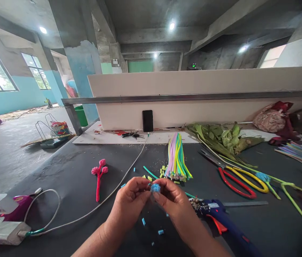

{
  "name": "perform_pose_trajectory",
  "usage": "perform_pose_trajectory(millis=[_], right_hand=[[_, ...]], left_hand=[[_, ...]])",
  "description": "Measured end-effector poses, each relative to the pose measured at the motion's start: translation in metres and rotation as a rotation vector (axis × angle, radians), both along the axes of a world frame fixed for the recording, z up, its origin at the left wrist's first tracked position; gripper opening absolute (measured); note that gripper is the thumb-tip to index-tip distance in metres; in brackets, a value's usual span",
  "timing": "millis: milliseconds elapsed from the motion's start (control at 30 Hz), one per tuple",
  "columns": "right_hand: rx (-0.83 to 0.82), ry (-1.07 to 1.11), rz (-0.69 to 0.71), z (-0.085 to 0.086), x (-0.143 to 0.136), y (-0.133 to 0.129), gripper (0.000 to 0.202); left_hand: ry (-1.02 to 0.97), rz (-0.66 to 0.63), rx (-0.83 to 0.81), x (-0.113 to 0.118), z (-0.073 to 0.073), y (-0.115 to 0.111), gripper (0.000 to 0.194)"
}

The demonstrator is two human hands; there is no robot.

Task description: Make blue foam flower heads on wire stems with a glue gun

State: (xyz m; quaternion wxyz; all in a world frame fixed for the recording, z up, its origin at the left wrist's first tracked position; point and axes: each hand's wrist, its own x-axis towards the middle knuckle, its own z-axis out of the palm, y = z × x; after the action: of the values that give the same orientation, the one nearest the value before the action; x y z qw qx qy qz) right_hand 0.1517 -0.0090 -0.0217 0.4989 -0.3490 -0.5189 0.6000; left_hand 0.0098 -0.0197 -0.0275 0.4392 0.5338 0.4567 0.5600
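A small blue fuzzy piece (pixel 155 187), like a curled chenille stem, is pinched between the fingertips of my two hands. My left hand (pixel 132 198) grips its left side with thumb and forefinger. On the other side my right hand (pixel 172 200) has its thumb in front and its fingers curled behind. A green chenille stem (pixel 150 172) lies partly hidden behind my hands. Cut yellow bits (pixel 162 170) and blue bits (pixel 144 221) are scattered around them. Beyond stands a bundle of purple, yellow and green chenille stems (pixel 177 157).
A blue glue gun (pixel 227 217) lies by my right forearm, with red-and-yellow-handled scissors (pixel 236 178) behind it. On the left are a pink chenille flower (pixel 99 175), a white cable (pixel 105 198) and a charger (pixel 9 232). A phone (pixel 147 121) leans on the back board near green leaves (pixel 220 137).
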Motion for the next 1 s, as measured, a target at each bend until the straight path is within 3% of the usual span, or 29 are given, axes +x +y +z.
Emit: perform_pose_trajectory(millis=[267,333,500,700,1000], right_hand=[[-0.031,0.011,0.049,-0.009,-0.001,0.005,0.022],[-0.072,0.068,0.031,-0.013,-0.002,0.008,0.022],[-0.200,0.309,0.051,-0.015,0.001,0.011,0.041],[-0.172,0.242,-0.009,-0.013,0.002,0.004,0.043],[-0.145,0.196,0.027,-0.020,-0.002,0.005,0.032]], left_hand=[[0.149,0.039,0.090,0.000,0.002,-0.003,0.005],[0.039,0.017,0.012,0.002,0.002,0.000,0.003],[-0.245,-0.153,-0.292,-0.002,-0.002,0.010,0.020],[-0.475,-0.215,-0.377,-0.015,-0.008,0.013,0.018],[-0.600,-0.298,-0.419,-0.017,-0.006,0.013,0.015]])
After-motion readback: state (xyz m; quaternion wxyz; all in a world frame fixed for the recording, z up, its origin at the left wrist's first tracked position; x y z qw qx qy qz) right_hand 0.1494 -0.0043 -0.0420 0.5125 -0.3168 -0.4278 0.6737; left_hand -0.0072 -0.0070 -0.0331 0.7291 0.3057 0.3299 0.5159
